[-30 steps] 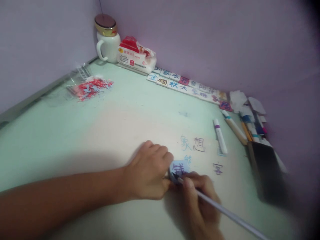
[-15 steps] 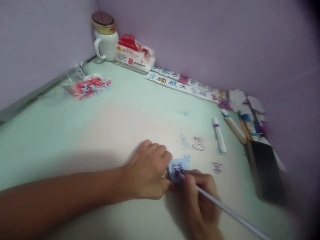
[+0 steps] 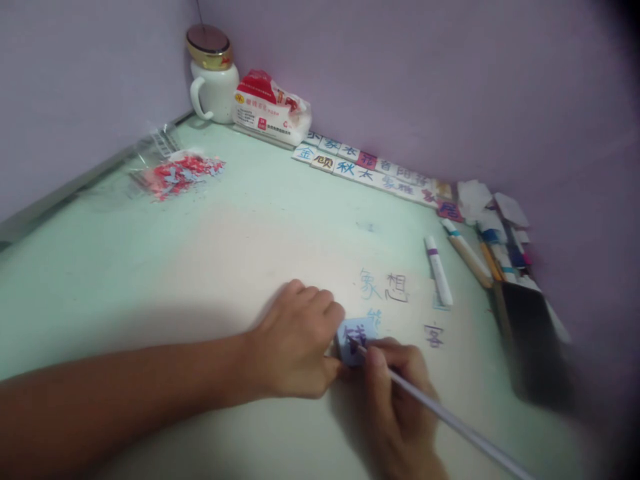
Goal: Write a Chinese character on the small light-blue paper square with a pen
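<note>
A small light-blue square tile (image 3: pixel 369 327) bears a dark purple Chinese character. My left hand (image 3: pixel 300 343) is closed on its left edge, pinching it against the tabletop with thumb and fingers. In my right hand (image 3: pixel 403 400) is a thin, pale-handled paintbrush (image 3: pixel 450 421), gripped like a pen. Its dark tip touches the character on the tile, and the handle slants down toward the lower right. Just above the tile, Chinese characters in blue and dark ink (image 3: pixel 396 287) stand on the tabletop.
A capped white marker (image 3: pixel 440 273) lies right of the writing, near more pens and a dark phone (image 3: pixel 533 340). Lettered tiles (image 3: pixel 365 175) line the wall beside a tissue pack (image 3: pixel 270 110) and a lidded white mug (image 3: pixel 217 90). Red and blue scraps (image 3: pixel 185 175) lie at left.
My right hand and the brush have shifted slightly to the left over the character. My left hand and the tile stay in place.
</note>
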{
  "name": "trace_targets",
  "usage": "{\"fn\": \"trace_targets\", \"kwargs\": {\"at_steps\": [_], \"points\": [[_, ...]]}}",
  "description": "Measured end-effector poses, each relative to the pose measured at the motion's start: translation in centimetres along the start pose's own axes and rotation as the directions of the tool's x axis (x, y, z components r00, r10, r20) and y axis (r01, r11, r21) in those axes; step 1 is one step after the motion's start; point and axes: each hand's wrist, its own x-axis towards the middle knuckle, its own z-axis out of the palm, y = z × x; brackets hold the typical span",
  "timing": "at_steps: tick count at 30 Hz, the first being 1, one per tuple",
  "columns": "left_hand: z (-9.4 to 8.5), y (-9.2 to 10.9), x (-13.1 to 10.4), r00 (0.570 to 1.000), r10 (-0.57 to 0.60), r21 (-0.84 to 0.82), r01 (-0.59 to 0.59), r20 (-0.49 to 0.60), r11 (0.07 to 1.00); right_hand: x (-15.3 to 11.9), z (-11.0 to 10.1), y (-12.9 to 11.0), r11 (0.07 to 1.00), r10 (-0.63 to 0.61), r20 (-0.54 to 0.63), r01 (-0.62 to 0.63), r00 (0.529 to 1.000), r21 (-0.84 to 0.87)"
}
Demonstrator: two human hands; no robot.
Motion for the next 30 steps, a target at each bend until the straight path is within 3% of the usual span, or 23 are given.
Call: {"fn": "trace_targets", "kwargs": {"at_steps": [7, 15, 30], "points": [[0.0, 0.1, 0.1, 1.0, -0.008, 0.002, 0.008, -0.019, 1.0, 0.0, 0.9, -0.8, 0.999, 0.05, -0.109, -0.05, 0.993, 0.004], [0.0, 0.1, 0.1, 1.0, -0.01, 0.003, 0.01, -0.006, 1.0, 0.1, 1.3, -1.0, 0.998, 0.044, -0.151, -0.051, 0.988, -0.047], [0.0, 0.1, 0.1, 1.0, -0.009, 0.003, 0.009, -0.017, 1.0, 0.0, 1.0, -0.9, 0.994, -0.024, -0.106, 0.012, 0.994, -0.113]]}}
